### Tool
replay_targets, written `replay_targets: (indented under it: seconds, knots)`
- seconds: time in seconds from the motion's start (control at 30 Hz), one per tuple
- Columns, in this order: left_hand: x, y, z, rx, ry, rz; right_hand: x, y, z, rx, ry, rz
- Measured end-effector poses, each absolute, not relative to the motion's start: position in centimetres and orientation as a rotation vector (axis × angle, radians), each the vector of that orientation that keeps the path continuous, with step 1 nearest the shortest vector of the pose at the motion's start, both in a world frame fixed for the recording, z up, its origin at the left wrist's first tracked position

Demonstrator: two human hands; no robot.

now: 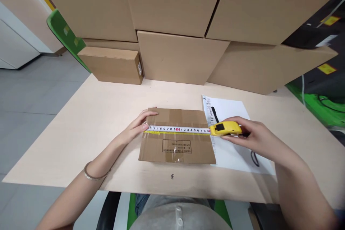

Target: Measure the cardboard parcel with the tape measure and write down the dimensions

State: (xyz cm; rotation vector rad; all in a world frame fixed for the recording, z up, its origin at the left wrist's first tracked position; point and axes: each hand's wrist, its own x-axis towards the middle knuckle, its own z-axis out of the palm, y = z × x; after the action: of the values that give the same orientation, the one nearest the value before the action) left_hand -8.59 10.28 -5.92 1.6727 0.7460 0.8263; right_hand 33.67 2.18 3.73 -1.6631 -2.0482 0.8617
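Observation:
A small cardboard box with printed text in a frame lies flat on the table before me. Across its top runs the white blade of a tape measure, pulled out from left to right. My left hand is at the box's left edge, its thumb pressing the blade's end there and its fingers along the side. At the right edge of the box, my right hand grips the yellow case of the tape measure. Its fingers are wrapped round the case from the right.
Under the right hand lies a white paper sheet with a black pen on it. Large cardboard boxes stand stacked along the back of the table. A smaller closed box sits at the back left.

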Motion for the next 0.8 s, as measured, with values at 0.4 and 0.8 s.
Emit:
replay_targets:
  seconds: [0.4,0.8]
  knots:
    - [-7.9,10.0,-6.2,1.630,0.707,0.883,20.5,8.0,7.3,-1.201,-2.538,0.752]
    - [-7.0,6.9,-0.2,2.059,1.043,0.894,23.6,6.8,8.3,-0.802,-2.450,0.740]
